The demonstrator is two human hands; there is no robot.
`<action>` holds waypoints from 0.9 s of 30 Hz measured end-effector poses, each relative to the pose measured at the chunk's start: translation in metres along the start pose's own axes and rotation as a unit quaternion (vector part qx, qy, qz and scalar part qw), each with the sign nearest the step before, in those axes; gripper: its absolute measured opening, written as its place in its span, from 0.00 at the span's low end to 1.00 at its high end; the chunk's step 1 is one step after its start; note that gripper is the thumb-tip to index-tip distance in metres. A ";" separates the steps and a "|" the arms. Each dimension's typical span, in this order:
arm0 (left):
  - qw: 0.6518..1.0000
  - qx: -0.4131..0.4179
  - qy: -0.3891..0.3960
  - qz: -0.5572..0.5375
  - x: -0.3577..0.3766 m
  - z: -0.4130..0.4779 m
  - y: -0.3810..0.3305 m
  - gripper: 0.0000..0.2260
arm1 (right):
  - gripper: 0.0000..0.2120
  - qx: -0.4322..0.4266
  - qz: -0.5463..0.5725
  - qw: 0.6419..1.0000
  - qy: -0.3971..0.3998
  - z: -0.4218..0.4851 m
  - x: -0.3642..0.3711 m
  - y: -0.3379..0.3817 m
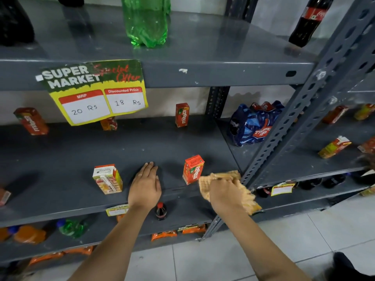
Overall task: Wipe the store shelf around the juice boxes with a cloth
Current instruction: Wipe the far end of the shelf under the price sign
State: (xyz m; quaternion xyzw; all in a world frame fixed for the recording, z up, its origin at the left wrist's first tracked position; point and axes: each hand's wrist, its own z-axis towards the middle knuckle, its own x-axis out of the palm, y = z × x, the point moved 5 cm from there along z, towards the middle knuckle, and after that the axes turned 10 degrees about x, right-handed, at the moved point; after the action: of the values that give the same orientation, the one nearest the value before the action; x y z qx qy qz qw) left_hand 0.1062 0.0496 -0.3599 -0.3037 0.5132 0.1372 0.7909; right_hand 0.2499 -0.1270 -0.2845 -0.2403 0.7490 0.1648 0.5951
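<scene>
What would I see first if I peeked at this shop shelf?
Probably the big yellow and green price sign hanging from the upper shelf's edge. Below it, a right hand grips a tan cloth beside a red juice box, while the left hand lies flat on the grey shelf.

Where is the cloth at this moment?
The cloth is bunched in the right hand at the front right corner of the middle shelf, just right of the red juice box, beside the upright post.
</scene>
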 end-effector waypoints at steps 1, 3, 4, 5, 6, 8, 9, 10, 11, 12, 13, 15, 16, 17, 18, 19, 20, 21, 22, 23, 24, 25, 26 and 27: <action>1.000 0.002 -0.001 0.001 0.000 0.000 0.000 0.19 | 0.14 -0.007 -0.018 1.000 0.021 -0.009 0.005 0.000; 1.000 0.003 0.000 0.001 0.000 0.000 0.001 0.19 | 0.12 -0.023 -0.023 0.996 0.078 -0.028 0.014 0.000; 1.000 0.002 -0.001 -0.007 0.000 0.001 0.002 0.19 | 0.12 -0.028 -0.003 0.994 0.109 -0.036 0.020 0.000; 1.000 0.004 -0.003 -0.022 -0.001 0.002 0.003 0.19 | 0.13 -0.030 0.020 0.991 0.132 -0.043 0.026 0.000; 0.999 0.009 -0.007 -0.044 -0.003 0.003 0.002 0.20 | 0.14 -0.031 0.037 0.989 0.142 -0.050 0.028 0.001; 0.993 0.030 -0.013 -0.114 -0.011 0.007 -0.005 0.25 | 0.14 -0.038 0.063 0.988 0.139 -0.059 0.033 0.006; 0.986 0.037 -0.006 -0.162 -0.015 0.010 -0.011 0.28 | 0.14 -0.045 0.069 0.987 0.135 -0.062 0.034 0.010; 0.977 0.038 0.012 -0.211 -0.017 0.015 -0.020 0.31 | 0.14 -0.053 0.067 0.988 0.131 -0.065 0.035 0.014; 0.967 0.037 0.039 -0.249 -0.019 0.019 -0.031 0.33 | 0.13 -0.057 0.061 0.988 0.130 -0.068 0.034 0.018; 0.960 0.037 0.065 -0.271 -0.020 0.024 -0.042 0.35 | 0.14 -0.063 0.053 0.988 0.132 -0.070 0.035 0.022; 0.953 0.040 0.087 -0.287 -0.021 0.029 -0.052 0.36 | 0.15 -0.075 0.048 0.987 0.135 -0.072 0.035 0.025; 0.940 0.046 0.107 -0.320 -0.022 0.038 -0.067 0.33 | 0.19 -0.110 0.046 0.983 0.139 -0.076 0.032 0.032; 0.936 0.049 0.106 -0.333 -0.020 0.041 -0.071 0.29 | 0.20 -0.125 0.050 0.981 0.137 -0.077 0.031 0.035; 0.933 0.050 0.105 -0.340 -0.019 0.044 -0.073 0.26 | 0.22 -0.136 0.057 0.980 0.133 -0.078 0.028 0.036; 0.931 0.049 0.107 -0.345 -0.018 0.047 -0.075 0.24 | 0.23 -0.145 0.068 0.979 0.128 -0.078 0.026 0.038; 0.927 0.045 0.112 -0.354 -0.017 0.048 -0.075 0.22 | 0.23 -0.156 0.080 0.977 0.123 -0.079 0.023 0.039; 0.923 0.041 0.119 -0.365 -0.016 0.050 -0.075 0.21 | 0.24 -0.165 0.093 0.975 0.119 -0.080 0.023 0.041; 0.918 0.039 0.128 -0.373 -0.014 0.052 -0.075 0.20 | 0.24 -0.171 0.104 0.973 0.116 -0.081 0.022 0.043; 0.915 0.039 0.141 -0.375 -0.012 0.054 -0.074 0.20 | 0.24 -0.177 0.117 0.971 0.113 -0.083 0.021 0.045; 0.912 0.041 0.157 -0.376 -0.012 0.055 -0.073 0.21 | 0.24 -0.179 0.128 0.969 0.111 -0.084 0.018 0.047; 0.908 0.044 0.174 -0.378 -0.011 0.056 -0.072 0.23 | 0.24 -0.178 0.140 0.968 0.106 -0.084 0.016 0.048; 0.903 0.047 0.187 -0.385 -0.012 0.057 -0.072 0.26 | 0.24 -0.176 0.150 0.968 0.101 -0.084 0.012 0.049; 0.896 0.045 0.187 -0.399 -0.015 0.057 -0.071 0.29 | 0.23 -0.176 0.162 0.967 0.083 -0.083 0.006 0.050; 0.891 0.028 0.166 -0.422 -0.021 0.058 -0.067 0.30 | 0.22 -0.179 0.172 0.967 0.053 -0.082 -0.001 0.052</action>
State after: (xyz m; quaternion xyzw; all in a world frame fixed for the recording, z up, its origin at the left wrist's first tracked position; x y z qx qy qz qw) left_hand 0.1751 0.0352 -0.3015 -0.4873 0.4647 -0.2765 0.6857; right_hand 0.1549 -0.1270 -0.2662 -0.2186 0.7682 0.3827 0.4644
